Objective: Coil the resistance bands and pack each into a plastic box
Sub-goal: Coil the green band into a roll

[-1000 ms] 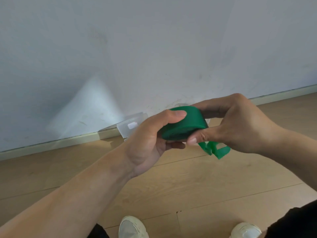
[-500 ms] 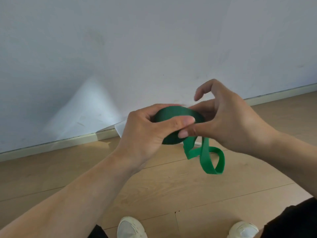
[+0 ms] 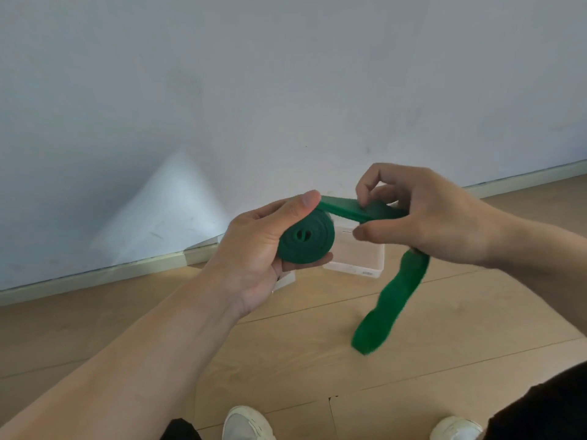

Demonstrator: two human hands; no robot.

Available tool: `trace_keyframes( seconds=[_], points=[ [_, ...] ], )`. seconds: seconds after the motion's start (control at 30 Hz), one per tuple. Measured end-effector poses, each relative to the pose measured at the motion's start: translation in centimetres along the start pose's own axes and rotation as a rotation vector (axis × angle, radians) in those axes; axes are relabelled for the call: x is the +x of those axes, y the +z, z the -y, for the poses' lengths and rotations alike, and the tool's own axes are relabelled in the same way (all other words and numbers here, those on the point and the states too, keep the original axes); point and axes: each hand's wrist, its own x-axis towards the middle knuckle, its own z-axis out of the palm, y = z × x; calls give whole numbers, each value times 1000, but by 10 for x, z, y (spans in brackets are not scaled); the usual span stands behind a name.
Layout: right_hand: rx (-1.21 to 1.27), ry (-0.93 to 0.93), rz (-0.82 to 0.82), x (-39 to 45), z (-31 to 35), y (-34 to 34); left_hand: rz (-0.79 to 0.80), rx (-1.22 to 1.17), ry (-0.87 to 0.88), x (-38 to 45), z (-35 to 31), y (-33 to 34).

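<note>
The light wooden plank floor [image 3: 286, 354] meets a pale skirting board along the wall. A clear plastic box [image 3: 355, 255] sits on it near the wall. Two white shoes [image 3: 246, 423] stand at the near edge.

The green resistance band [image 3: 306, 239] looks like matt rubber, smooth on its flat face, with fine ridges where the layers stack on the side of the coil. Its hanging tail is blurred. The clear plastic box [image 3: 355, 258] on the floor beyond the hands is glossy and see-through, with slightly frosted walls. The floor [image 3: 286, 344] is pale wood-look plank with a faint grain and a low sheen. The far wall [image 3: 286, 90] is matt painted plaster, lightly scuffed low down. The near shoes [image 3: 246, 423] look like off-white fabric.
</note>
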Motion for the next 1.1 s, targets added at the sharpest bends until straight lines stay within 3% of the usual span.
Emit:
trace_keyframes(
  seconds=[0.1, 0.3, 0.43, 0.53, 0.67, 0.83, 1.1],
  points=[
    [-48, 27, -43, -2, 6, -18, -23, 61, 41, 3, 0, 0],
    [175, 79, 7, -11, -2, 0, 74, -82, 106, 6, 6, 6],
    [283, 28, -109, -12, -5, 14, 153, -257, 90, 7, 7, 3],
    [208, -17, -174, -12, -4, 20, 199, -297, 85, 9, 7, 3],
    [201, -42, -123, -11, -3, 24, 219, -319, 80, 10, 7, 3],
    [369, -29, -95, -6, -6, 22, 232, -308, 97, 9, 6, 3],
    [393, -6, -183, -10, 1, 34, 264, -434, -66, 5, 13, 4]
  ],
)
